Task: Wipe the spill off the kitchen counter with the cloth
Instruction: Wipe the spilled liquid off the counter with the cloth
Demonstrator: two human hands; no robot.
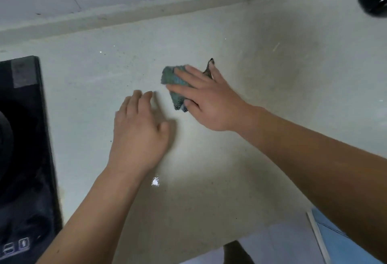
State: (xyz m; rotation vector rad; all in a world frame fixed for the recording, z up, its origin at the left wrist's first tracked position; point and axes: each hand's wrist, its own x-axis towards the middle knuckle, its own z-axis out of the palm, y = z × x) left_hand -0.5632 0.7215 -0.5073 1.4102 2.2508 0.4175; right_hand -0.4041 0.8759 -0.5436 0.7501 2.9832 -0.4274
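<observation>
The pale kitchen counter (pixel 209 169) fills the frame, and at its centre the right hand (pixel 206 100) presses the green cloth (pixel 173 81) flat (long axis running upper left to lower right), just right of the open, empty left hand (pixel 139 133).

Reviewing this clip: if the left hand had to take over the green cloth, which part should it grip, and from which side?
Probably the near-left folded edge of the cloth, approached from the left. That edge sticks out past the right hand's flat fingers, which cover the rest. The left hand lies open on the counter just beside it. The dark mesh corner at the far side is thin and floppy.
</observation>
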